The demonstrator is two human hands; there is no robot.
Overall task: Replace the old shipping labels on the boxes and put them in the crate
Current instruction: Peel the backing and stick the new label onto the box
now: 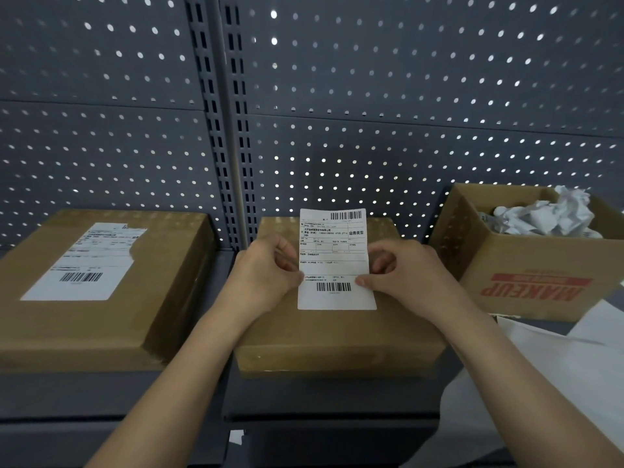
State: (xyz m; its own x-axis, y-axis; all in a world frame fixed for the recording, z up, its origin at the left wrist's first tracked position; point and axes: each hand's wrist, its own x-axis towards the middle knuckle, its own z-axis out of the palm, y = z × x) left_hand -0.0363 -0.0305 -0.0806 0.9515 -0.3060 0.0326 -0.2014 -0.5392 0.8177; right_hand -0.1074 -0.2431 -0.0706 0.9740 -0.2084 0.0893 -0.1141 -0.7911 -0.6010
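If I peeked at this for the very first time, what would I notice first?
First, the white shipping label in the middle, pinched by the left hand and right hand over a plain brown box. Next, the box on the left, with a partly torn label on top. At the right, an open box marked MAKEUP holds crumpled white paper.

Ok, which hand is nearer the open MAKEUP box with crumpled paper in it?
Right. The right hand pinches the shipping label at its right edge, just left of the MAKEUP box; the left hand pinches the label's left edge, farther away across the label.
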